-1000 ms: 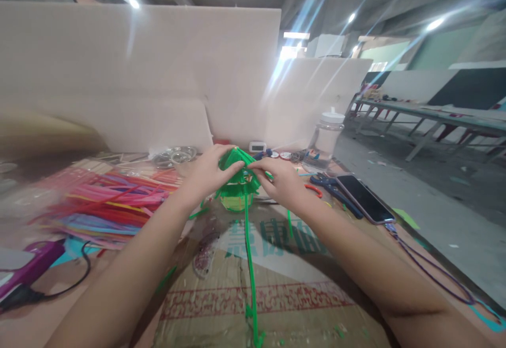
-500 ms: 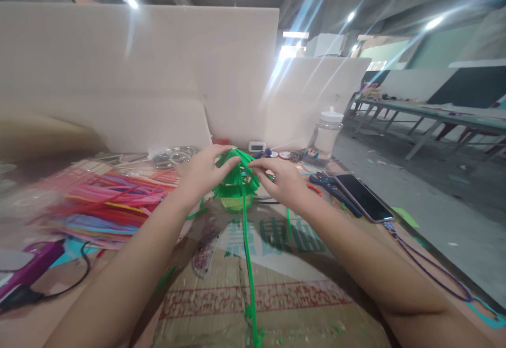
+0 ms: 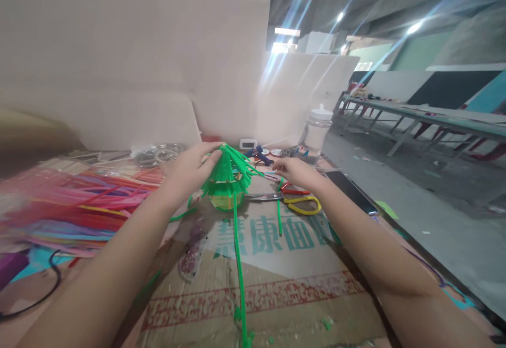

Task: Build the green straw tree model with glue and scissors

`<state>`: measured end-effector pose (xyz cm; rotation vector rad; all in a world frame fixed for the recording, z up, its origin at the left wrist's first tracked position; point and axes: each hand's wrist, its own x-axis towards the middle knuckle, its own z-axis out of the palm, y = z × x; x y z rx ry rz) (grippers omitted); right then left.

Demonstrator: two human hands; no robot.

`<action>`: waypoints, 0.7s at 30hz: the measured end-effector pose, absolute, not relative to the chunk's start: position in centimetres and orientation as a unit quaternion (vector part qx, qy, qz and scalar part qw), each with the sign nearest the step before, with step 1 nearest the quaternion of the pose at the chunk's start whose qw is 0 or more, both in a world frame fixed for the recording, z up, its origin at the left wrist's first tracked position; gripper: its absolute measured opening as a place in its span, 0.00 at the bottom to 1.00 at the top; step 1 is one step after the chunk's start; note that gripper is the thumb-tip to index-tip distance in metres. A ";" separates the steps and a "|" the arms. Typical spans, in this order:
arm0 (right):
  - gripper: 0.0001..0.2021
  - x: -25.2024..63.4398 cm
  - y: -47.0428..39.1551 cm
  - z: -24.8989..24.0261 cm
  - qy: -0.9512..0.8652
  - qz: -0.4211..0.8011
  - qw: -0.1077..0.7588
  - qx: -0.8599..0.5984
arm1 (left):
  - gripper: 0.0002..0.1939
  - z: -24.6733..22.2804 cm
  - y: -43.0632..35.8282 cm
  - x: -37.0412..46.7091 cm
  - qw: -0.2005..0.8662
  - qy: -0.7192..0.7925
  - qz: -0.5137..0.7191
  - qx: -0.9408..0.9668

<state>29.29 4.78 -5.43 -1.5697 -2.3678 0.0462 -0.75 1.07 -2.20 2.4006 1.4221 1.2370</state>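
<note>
A green cone-shaped piece made of pipe cleaners [image 3: 227, 171] stands on a cardboard sheet, its layers fringed and its base yellowish-green. My left hand [image 3: 195, 166] grips its top from the left, thumb and fingers closed on it. To the right, apart from the cone, is my right hand [image 3: 296, 173], fingers curled together; whether they pinch anything is not clear. Loose green strands fan from the cone toward this hand. Below it lie scissors [image 3: 302, 205] with one red and one yellow handle. A long green pipe cleaner [image 3: 238, 253] runs from the cone's base toward me.
Colourful pipe cleaners [image 3: 106, 200] are heaped at the left. At the back stand a small white digital timer [image 3: 248, 143] and a clear bottle [image 3: 315, 134]. A phone [image 3: 351, 192] lies by the right edge. White panels [image 3: 138, 47] rise behind the cardboard [image 3: 197, 316].
My right hand has drawn away rightward from the cone, and the scissors show more fully. My left hand stays at the top. The whole view has shifted slightly.
</note>
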 end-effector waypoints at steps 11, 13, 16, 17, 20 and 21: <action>0.13 27.5 7.4 -11.7 -0.835 -0.003 0.162 -0.525 | 0.20 -1.8 0.2 -0.1 0.082 0.368 0.409 0.831; 0.17 27.7 7.7 -11.6 -0.823 -0.005 0.197 -0.532 | 0.20 -1.8 -0.1 0.0 0.078 0.364 0.404 0.836; 0.23 28.2 7.8 -10.0 -0.798 -0.011 0.266 -0.541 | 0.20 -1.7 -0.3 0.1 0.073 0.364 0.396 0.840; 0.24 28.3 7.6 -9.0 -0.790 -0.015 0.289 -0.541 | 0.20 -1.7 -0.3 0.1 0.072 0.364 0.394 0.841; 0.23 28.4 5.9 -5.5 -0.781 -0.022 0.353 -0.515 | 0.19 -1.7 -0.3 0.1 0.068 0.368 0.390 0.841; 0.21 28.2 4.9 -4.3 -0.782 -0.016 0.392 -0.484 | 0.19 -1.7 -0.3 0.1 0.066 0.370 0.390 0.841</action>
